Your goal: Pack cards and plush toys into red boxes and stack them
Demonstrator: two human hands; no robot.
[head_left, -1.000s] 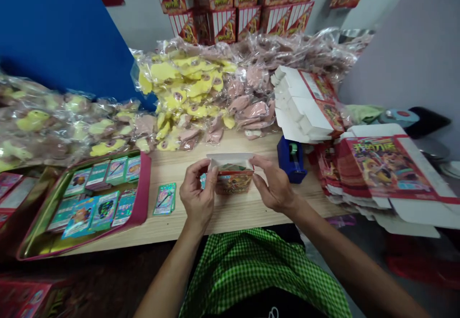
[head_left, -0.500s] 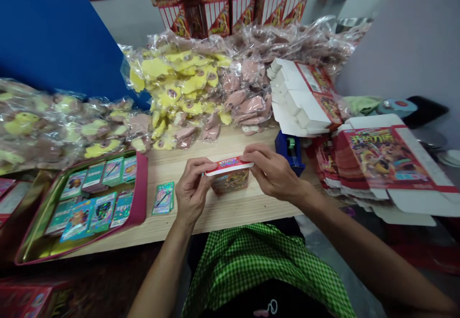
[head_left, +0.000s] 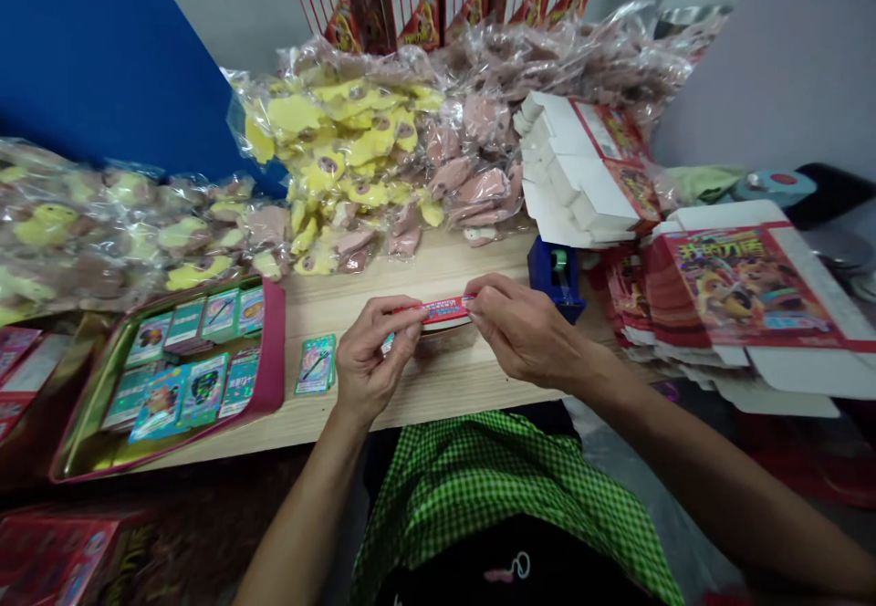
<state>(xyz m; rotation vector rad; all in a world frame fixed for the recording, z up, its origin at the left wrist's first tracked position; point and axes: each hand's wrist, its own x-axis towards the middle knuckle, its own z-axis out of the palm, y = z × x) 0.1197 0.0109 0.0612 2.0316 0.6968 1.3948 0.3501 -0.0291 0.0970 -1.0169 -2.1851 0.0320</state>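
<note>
Between my two hands is a small printed cardboard box (head_left: 443, 310), its red top flap facing up and its front face mostly out of sight. My left hand (head_left: 379, 355) grips the box's left end, thumb and fingers at the flap's edge. The right end is pinched by my right hand (head_left: 524, 325), with fingertips on the red flap. A small stack of shiny green cards (head_left: 316, 365) lies on the table just left of my left hand. Close beyond my right hand stands a blue tape dispenser (head_left: 556, 279) with a roll of green tape.
At left, a pink-rimmed tin (head_left: 272, 350) holds several card stacks. Bagged yellow toys (head_left: 342, 150) and bagged pink toys (head_left: 472, 177) are heaped along the back. Flat printed boxes (head_left: 749, 287) pile up at right, beside white-and-red cartons (head_left: 581, 177). Finished-looking boxes (head_left: 414, 8) are stacked behind.
The box has tipped so its red top flap now shows and its printed front is mostly hidden. Both hands still hold its ends. The view has shifted slightly.
</note>
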